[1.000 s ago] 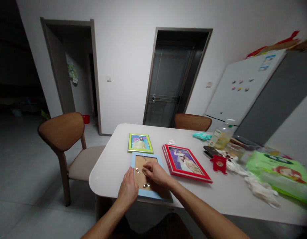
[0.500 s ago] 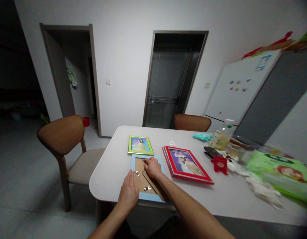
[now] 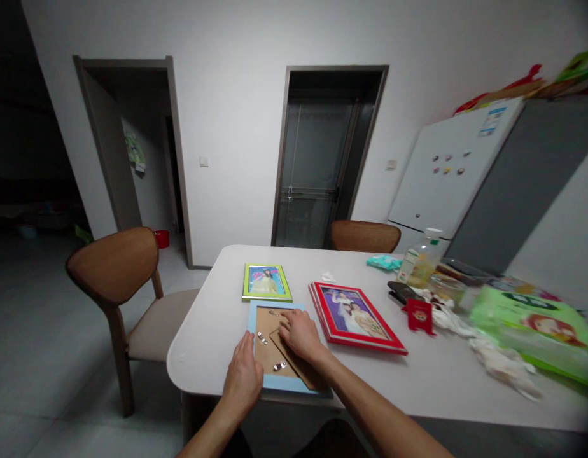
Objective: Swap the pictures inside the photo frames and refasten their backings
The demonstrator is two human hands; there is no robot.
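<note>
A light-blue photo frame (image 3: 254, 318) lies face down at the table's near edge, its brown backboard (image 3: 265, 346) showing. Several small metal clips sit on the board, one a turn clip (image 3: 279, 366) near the bottom. My left hand (image 3: 244, 372) grips the frame's left edge, fingers along the side and thumb by the board. Over the upper right of the board is my right hand (image 3: 301, 334), index finger stretched toward the top metal clip (image 3: 273, 313), the other fingers partly curled. Under its wrist stands a brown support leg (image 3: 308, 374), partly hidden.
Beyond lies a green photo frame (image 3: 266, 298) with a picture. To the right, red photo frames (image 3: 354, 315) are stacked. Further right are a bottle (image 3: 420, 257), a dark phone-like object (image 3: 403, 291), a red card (image 3: 420, 316), crumpled tissues (image 3: 501, 366) and a green tissue pack (image 3: 527, 321).
My right hand has shifted slightly right, off the top clip, and its index finger has straightened, leaving the clip in sight. My left hand stays at the frame's left edge. The view has tilted slightly.
</note>
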